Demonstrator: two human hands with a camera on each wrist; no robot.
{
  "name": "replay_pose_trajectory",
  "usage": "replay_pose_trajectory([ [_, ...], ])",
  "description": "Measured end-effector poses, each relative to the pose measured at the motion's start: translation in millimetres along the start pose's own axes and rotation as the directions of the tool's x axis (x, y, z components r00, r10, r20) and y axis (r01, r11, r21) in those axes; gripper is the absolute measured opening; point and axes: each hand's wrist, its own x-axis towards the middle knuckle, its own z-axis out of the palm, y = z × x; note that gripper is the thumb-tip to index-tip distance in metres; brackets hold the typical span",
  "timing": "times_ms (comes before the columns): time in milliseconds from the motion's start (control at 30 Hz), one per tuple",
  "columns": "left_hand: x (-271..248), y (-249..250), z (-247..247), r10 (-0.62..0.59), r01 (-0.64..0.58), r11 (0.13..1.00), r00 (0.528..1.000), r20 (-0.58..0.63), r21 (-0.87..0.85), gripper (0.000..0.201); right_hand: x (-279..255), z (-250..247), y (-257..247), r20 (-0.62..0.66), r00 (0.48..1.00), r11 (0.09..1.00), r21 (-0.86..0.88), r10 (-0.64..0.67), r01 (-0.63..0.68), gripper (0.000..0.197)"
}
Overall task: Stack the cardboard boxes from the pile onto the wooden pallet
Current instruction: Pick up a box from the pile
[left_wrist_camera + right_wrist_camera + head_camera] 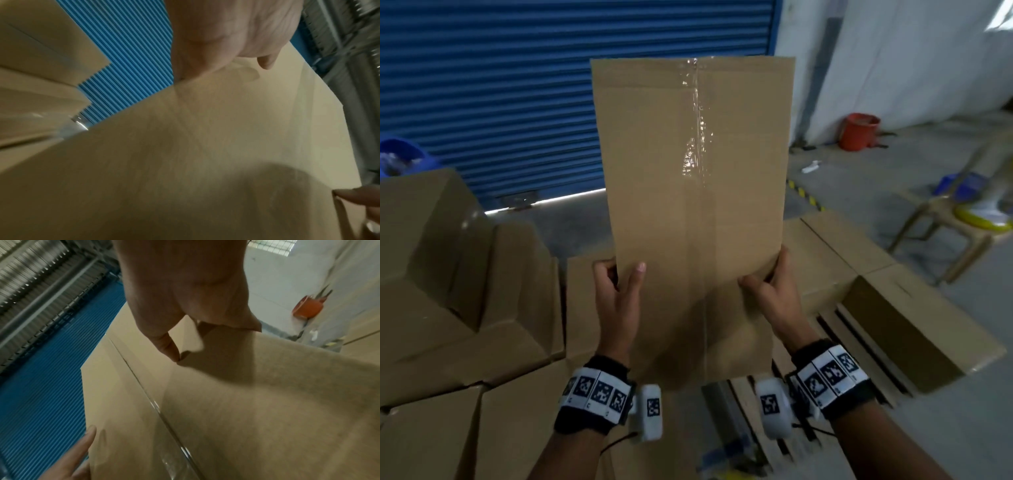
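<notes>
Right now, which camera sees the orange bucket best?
The head view: the orange bucket stands whole on the floor by the white wall. The right wrist view shows it small, tilted and blurry. The left wrist view misses it.

A cardboard box (693,205) stands on end in the middle of the frame, the left hand (616,298) on its lower left edge and the right hand (774,294) on its lower right edge. The pile of boxes (448,291) fills the lower left. The wooden pallet (774,442) lies at lower right beneath the wrists, with boxes (900,325) on it further right. A shutter door (500,85) spans the upper left behind everything; a bucket (858,132) sits upper right, a chair (945,226) at the right edge.
</notes>
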Motion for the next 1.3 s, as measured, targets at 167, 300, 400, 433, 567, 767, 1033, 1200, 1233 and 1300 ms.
replay_pose_trajectory([
  [167,-62,17,66,-0.021,0.025,0.998,0.997,0.074,-0.051,0.043,-48,-94,12,-0.057,0.998,1.000,-0.013,0.001,-0.002,0.082],
  [300,-131,20,138,-0.050,0.067,0.994,0.982,0.184,-0.084,0.063,-92,-191,27,-0.120,0.993,1.000,0.001,0.019,-0.019,0.078],
  [400,-197,23,199,-0.066,0.095,0.991,0.957,0.281,-0.092,0.073,-129,-276,47,-0.176,0.983,0.998,-0.027,0.046,-0.051,0.080],
  [433,-220,25,219,-0.069,0.101,0.991,0.947,0.313,-0.088,0.070,-143,-304,53,-0.205,0.977,0.998,-0.028,0.055,-0.061,0.082],
  [567,-297,31,289,-0.088,0.111,0.993,0.923,0.374,-0.040,0.060,-189,-407,73,-0.234,0.969,0.996,-0.006,0.085,-0.089,0.090],
  [767,-350,46,354,-0.088,0.114,0.993,0.905,0.417,-0.039,0.059,-213,-507,80,-0.143,0.983,0.993,0.047,0.111,-0.105,0.089],
  [1033,-365,28,440,-0.090,0.123,0.991,0.910,0.404,-0.058,0.056,-175,-590,115,-0.071,0.987,0.985,0.111,0.143,-0.134,0.087],
  [1200,-348,-3,508,-0.138,0.169,0.984,0.917,0.374,-0.051,0.052,-108,-643,143,-0.008,0.986,0.984,0.055,0.168,-0.167,0.082],
  [1233,-344,-12,522,-0.163,0.193,0.980,0.917,0.363,-0.048,0.053,-92,-653,149,0.010,0.984,0.983,0.050,0.178,-0.178,0.079],
  [1300,-339,-26,550,-0.227,0.257,0.965,0.914,0.336,-0.047,0.063,-61,-671,159,0.057,0.977,0.978,0.028,0.204,-0.206,0.075],
])
